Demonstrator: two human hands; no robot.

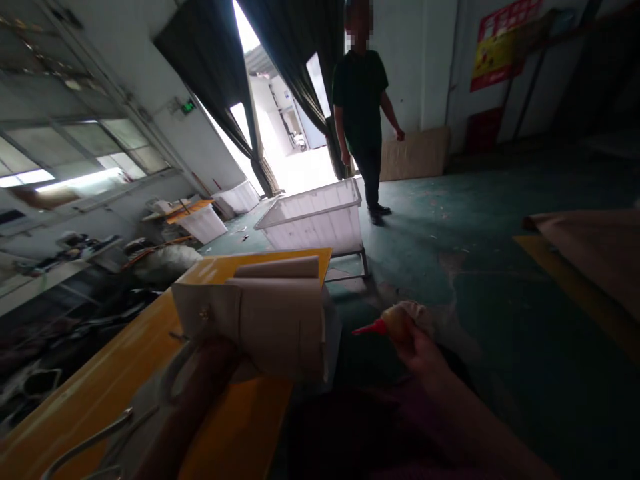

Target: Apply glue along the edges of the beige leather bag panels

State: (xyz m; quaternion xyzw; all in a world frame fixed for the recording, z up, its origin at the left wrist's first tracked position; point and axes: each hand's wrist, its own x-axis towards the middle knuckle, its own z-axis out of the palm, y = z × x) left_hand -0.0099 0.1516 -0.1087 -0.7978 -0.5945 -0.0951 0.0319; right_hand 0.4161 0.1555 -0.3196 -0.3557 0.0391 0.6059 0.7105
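Item: pale bag (280, 327) with flap and small metal fitting, tilted at the edge of a yellow counter (95, 387). Left hand (217, 360): against the bag's near side, fingers in deep shadow; whether they grip cannot be told. Right hand (423, 357): fingers wrapped round a small amber bottle (395, 323), red nozzle (369, 328) directed leftward at the bag, the two apart. Beyond the counter: one white bin (315, 227) on a dark frame; one standing person (361, 100) in dark clothing; dark curtains (210, 60), parted on daylight.
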